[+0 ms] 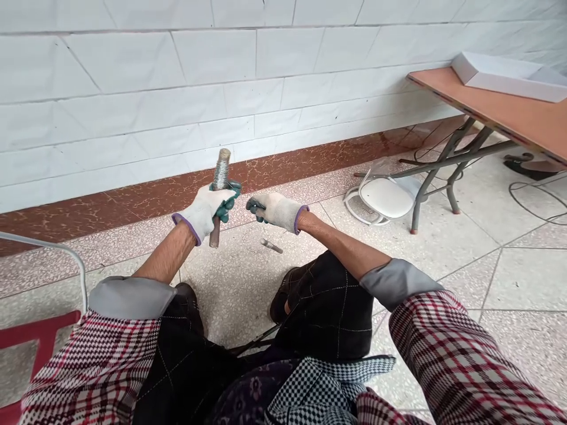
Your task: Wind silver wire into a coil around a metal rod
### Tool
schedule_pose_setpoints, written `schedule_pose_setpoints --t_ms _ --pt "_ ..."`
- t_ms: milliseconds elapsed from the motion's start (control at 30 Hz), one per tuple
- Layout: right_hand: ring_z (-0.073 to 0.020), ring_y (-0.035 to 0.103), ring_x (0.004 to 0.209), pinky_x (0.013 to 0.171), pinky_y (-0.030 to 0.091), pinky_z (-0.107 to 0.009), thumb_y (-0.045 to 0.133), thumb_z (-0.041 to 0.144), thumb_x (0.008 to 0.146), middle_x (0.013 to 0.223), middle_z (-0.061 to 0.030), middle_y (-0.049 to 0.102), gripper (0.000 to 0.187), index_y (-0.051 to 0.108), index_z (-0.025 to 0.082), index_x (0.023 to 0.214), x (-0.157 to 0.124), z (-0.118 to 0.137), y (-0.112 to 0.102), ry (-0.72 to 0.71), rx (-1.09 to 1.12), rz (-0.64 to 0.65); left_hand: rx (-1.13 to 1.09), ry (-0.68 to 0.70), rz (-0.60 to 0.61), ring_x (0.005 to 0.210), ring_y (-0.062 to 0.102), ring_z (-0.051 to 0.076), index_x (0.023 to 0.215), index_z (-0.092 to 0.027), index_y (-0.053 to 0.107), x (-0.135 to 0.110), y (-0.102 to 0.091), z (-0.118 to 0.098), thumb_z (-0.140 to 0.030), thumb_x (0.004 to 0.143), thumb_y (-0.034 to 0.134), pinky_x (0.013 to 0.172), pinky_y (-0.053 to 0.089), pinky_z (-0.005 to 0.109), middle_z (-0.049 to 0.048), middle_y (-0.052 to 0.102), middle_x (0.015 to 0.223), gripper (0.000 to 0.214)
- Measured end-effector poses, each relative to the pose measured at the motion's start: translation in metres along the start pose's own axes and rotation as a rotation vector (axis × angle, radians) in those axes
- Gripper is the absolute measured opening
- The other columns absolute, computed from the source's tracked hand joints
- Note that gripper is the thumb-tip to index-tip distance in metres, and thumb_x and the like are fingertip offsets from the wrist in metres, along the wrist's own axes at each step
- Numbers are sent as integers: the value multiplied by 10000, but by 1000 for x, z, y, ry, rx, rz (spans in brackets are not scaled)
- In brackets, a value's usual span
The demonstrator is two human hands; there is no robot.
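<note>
My left hand (215, 206), in a white glove with green-coated fingers, is wrapped around a wooden stick wound with thin metal wire (221, 171). The stick stands nearly upright, its wound part above my fist and its bare brown end below. To the right of it, a short gap away, is my right hand (271, 209) in a matching glove. Its fingers are curled together, and whatever they pinch, if anything, is too small to make out. On the floor below my hands lies a short stick-like piece (271, 245).
A white tiled wall (212, 62) with a brown baseboard stands in front. At right is a folding table (500, 103) bearing a white box lid (509, 82). A white stool (385, 196) lies on the floor by its legs. A red-framed chair (44, 336) is at left.
</note>
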State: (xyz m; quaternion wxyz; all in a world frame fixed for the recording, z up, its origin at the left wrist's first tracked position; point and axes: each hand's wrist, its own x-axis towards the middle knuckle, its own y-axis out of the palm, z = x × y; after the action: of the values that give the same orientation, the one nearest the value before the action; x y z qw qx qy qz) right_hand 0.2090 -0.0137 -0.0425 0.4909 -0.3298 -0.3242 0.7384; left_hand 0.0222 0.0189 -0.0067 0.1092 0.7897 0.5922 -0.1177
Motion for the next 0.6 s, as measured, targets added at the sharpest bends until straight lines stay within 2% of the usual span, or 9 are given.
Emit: schedule_pose_setpoints --t_ms 133,300,433,600 --pt "-140 619 748 685 431 -240 497 219 1028 950 -65 745 270 703 139 1184 -5 5 3 -61 -5 -46 -143 -5 -22 423 341 70 955 -157 702 6 -12 -4 -93 784 649 397 308 195 -56 452 538 191" --pt "-178 659 872 726 436 -253 516 207 1030 1045 -93 759 301 706 148 1255 -2 9 2 29 -104 10 -183 11 -84 423 325 70 938 -148 703 5 -26 -8 -109 772 694 384 295 199 -60 450 535 170" --pt "-196 672 967 755 433 -258 528 210 1030 1182 -103 749 303 702 160 1272 2 13 3 40 -222 34 -140 50 -74 429 329 65 923 -131 701 0 -27 -9 -102 751 693 386 294 192 -56 459 541 174" --pt "-200 689 942 712 424 -261 511 223 1023 1147 -104 761 323 695 159 1281 7 9 3 25 -336 94 -129 81 78 401 283 69 972 -149 682 -12 -22 -12 -165 727 690 378 273 200 -81 409 507 246"
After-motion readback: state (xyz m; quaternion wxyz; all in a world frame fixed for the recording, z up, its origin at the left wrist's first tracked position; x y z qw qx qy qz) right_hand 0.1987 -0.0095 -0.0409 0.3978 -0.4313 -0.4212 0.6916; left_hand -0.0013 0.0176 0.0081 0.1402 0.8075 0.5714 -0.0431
